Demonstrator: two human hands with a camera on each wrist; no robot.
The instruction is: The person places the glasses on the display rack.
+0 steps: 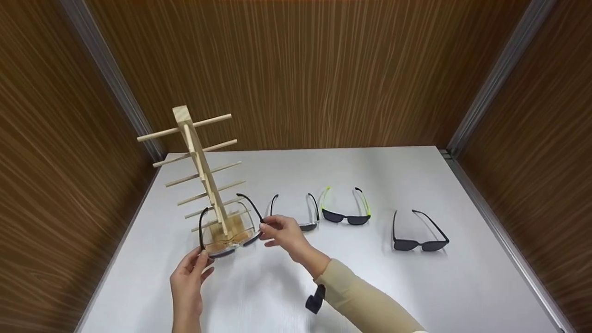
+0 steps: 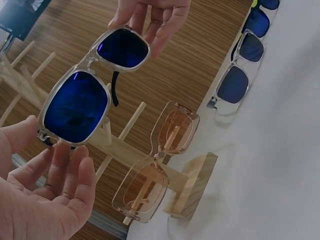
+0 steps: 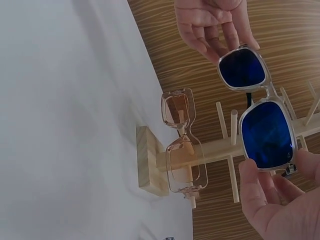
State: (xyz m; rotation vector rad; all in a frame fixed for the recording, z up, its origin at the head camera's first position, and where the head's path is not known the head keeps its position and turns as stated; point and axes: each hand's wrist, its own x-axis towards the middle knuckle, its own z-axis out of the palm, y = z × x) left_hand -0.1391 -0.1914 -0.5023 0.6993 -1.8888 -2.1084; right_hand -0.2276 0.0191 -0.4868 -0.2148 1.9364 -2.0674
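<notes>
Blue-lensed sunglasses [image 3: 267,131] are up in the air between both hands, just on the person's side of the wooden stand [image 1: 205,173]. L hand [image 1: 187,275]: thumb & fingers pinch the frame's left end by the hinge, gap only as wide as the frame, spare fingers loosely bent. R hand [image 1: 286,236]: same pinch at the right end, other fingers spread a bit.

Key relation, I'd judge — front's long axis runs hand to hand, approx. parallel to the stand's cross pegs, R end farther from the person. Temples are unfolded, tips pointing away toward the stand; in the head view they appear either side of the lower post. Wrist views put the pair higher than the amber glasses [image 2: 159,156], which sit on the low pegs just above the base [image 3: 148,162]. Can't tell if either temple touches a peg. Stand's straight ahead of the fingers, between the hands; R hand reaches a bit farther fwd, but neither's clearly nearer.

On the worktop [image 1: 370,286], to the right: clear-framed pair [image 1: 309,227] partly behind R hand, then black-and-yellow pair [image 1: 358,220], then black pair [image 1: 432,246] well apart, all w/ temples unfolded.
</notes>
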